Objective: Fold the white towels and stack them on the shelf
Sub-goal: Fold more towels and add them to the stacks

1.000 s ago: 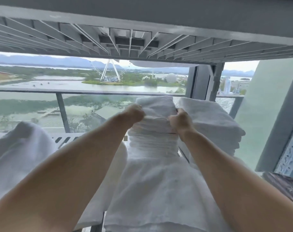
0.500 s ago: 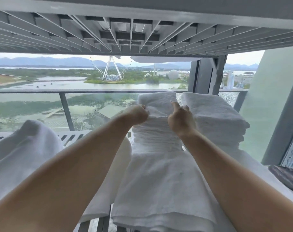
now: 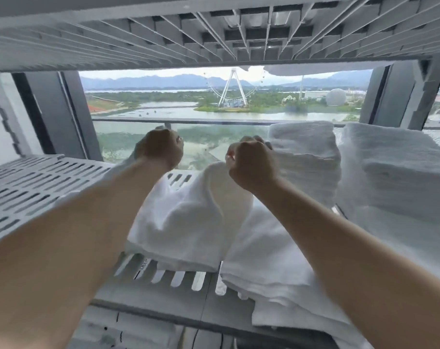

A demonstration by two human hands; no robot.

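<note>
Seen from the head, two bare arms reach forward onto a grey slotted shelf (image 3: 37, 182). The left hand (image 3: 161, 149), in the middle of the frame, is curled into a fist around the far edge of a white towel (image 3: 188, 217). The right hand (image 3: 250, 165), just right of it, is curled around the same edge, and a bit of white cloth shows above each fist. The towel sags between the two hands and bunches on the shelf at the centre of the frame. Under the right forearm a flat towel (image 3: 264, 268) lies with its layered edges at the shelf's front. A stack of folded towels (image 3: 307, 159) stands just beside the right hand, and a second stack (image 3: 395, 177) stands at the right edge. The ribbed underside of an upper shelf (image 3: 163, 39) fills the top. Behind, a window shows water and a big wheel (image 3: 232, 89).
</note>
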